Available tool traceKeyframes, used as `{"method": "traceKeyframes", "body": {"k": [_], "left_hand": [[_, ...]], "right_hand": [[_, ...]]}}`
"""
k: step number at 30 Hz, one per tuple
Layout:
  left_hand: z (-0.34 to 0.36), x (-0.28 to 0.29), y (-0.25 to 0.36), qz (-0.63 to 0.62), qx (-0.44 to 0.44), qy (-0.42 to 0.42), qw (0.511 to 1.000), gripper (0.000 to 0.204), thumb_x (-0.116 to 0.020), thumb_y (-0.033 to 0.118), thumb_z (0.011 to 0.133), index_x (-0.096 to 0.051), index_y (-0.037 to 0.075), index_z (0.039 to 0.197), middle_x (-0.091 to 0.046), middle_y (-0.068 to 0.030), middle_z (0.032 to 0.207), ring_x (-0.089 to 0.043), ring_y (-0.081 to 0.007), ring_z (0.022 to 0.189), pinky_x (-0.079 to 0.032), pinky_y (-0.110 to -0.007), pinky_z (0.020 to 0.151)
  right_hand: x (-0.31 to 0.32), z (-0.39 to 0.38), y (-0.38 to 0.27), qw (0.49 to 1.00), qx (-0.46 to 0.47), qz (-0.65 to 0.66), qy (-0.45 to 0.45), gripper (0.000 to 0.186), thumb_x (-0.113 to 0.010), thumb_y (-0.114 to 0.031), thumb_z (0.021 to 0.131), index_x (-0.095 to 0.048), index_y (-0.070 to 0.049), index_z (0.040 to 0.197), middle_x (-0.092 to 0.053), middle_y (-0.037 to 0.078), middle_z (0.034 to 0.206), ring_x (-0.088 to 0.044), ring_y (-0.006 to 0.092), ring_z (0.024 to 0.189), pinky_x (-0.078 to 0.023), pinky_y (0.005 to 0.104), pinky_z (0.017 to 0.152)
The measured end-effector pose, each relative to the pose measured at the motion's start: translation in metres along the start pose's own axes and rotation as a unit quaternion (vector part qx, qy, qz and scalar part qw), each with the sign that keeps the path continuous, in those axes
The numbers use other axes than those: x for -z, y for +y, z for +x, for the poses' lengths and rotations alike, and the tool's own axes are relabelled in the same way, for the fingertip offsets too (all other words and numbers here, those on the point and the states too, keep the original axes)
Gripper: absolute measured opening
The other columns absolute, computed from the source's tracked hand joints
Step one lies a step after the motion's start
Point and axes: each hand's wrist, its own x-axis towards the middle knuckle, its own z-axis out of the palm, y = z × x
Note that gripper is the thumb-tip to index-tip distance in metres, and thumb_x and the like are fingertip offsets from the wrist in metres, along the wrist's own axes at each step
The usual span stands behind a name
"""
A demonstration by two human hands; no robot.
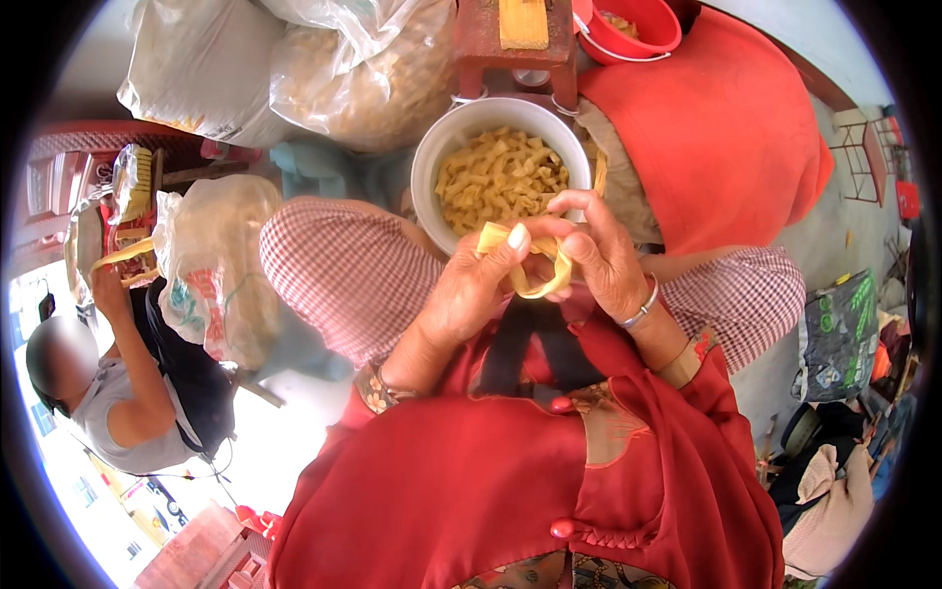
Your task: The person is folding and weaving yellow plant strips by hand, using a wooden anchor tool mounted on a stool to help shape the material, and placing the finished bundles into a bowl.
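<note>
Between my two hands, just this side of a white basin, a flat, pale yellow strip [538, 291] is bent into a loop. My left hand [469, 287] pinches its left part between thumb and fingers. On the other side, my right hand [606, 257] has its thumb and fingers closed on the strip, with the index finger raised and curved. Some fingertips are hidden behind the loop. Short yellow folded pieces [500, 177] fill much of the round white basin [425, 175], which sits in front of my knees.
Behind the basin stands a reddish-brown wooden stool [475, 49]; a red bucket [648, 44] is beside it. Plastic sacks [368, 83] sit at the far left. Red cloth [706, 128] covers a bulky heap on the right. At left, another person [137, 402] holds a yellow strip.
</note>
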Motion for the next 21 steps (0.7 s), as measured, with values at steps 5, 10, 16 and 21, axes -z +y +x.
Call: {"method": "traceKeyframes", "body": {"k": [5,10,16,21], "left_hand": [[0.003,0.004,-0.002,-0.165,0.026,0.027,0.986,0.046,-0.049,0.038,0.094,-0.053,-0.002,0.115,-0.053,-0.0124,0.101,-0.047,-0.0143,0.065,-0.051,-0.038,0.07],[0.004,0.02,0.01,-0.254,-0.021,0.002,0.967,0.043,-0.043,0.035,0.097,-0.054,-0.004,0.111,-0.05,-0.011,0.099,-0.045,-0.0126,0.062,-0.049,-0.038,0.07],[0.009,0.02,0.013,-0.136,-0.039,0.042,0.989,0.047,-0.043,0.036,0.097,-0.054,-0.006,0.115,-0.053,-0.0118,0.096,-0.047,-0.0128,0.065,-0.051,-0.037,0.067],[0.015,0.02,0.008,0.11,0.032,0.155,0.981,0.049,-0.047,0.04,0.095,-0.056,-0.004,0.114,-0.057,-0.0087,0.081,-0.046,-0.0096,0.054,-0.049,-0.026,0.054]], "right_hand": [[0.008,-0.007,-0.004,0.996,-0.003,-0.09,-0.002,0.029,-0.063,-0.029,0.088,-0.059,0.0,0.086,-0.058,0.006,0.071,-0.055,0.0109,0.065,-0.044,0.0262,0.059],[0.032,-0.017,0.0,0.985,0.037,-0.158,0.058,0.018,-0.068,-0.013,0.082,-0.059,0.0,0.074,-0.055,0.006,0.061,-0.049,0.0094,0.056,-0.04,0.0247,0.052],[0.028,-0.021,-0.001,0.977,0.035,-0.199,0.07,0.015,-0.068,-0.01,0.08,-0.058,0.001,0.076,-0.054,0.008,0.062,-0.049,0.013,0.053,-0.04,0.0259,0.052],[0.025,-0.02,0.01,0.976,0.015,-0.207,0.067,0.015,-0.066,-0.011,0.081,-0.059,0.001,0.081,-0.058,0.012,0.071,-0.055,0.0204,0.059,-0.044,0.0285,0.057]]}}
